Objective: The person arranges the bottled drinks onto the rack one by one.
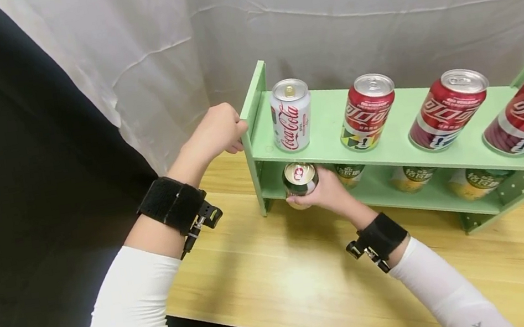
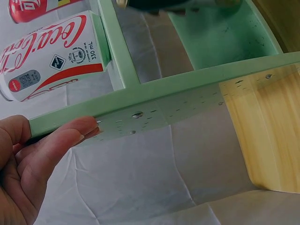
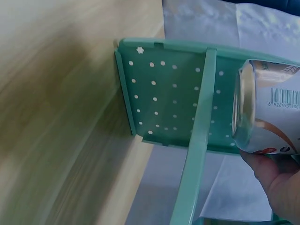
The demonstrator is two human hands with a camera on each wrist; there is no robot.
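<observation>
White sleeves lead to the work: the right hand [image 1: 328, 190] has its grip wrapped round a can [image 1: 299, 179], upright at the lower shelf's left end, while the left hand [image 1: 215, 134] pinches the green rack [image 1: 253, 97] side panel above the tabletop [image 1: 277, 273].

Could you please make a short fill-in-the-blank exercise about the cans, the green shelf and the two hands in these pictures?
1. The top board of the green shelf carries ____ cans.
2. The leftmost can on top, the white can, stands beside three ____ cans.
3. The right hand holds a can at the ____ level of the shelf.
4. The left hand grips the shelf's ____ side panel.

Missing words: four; red; lower; left
</observation>
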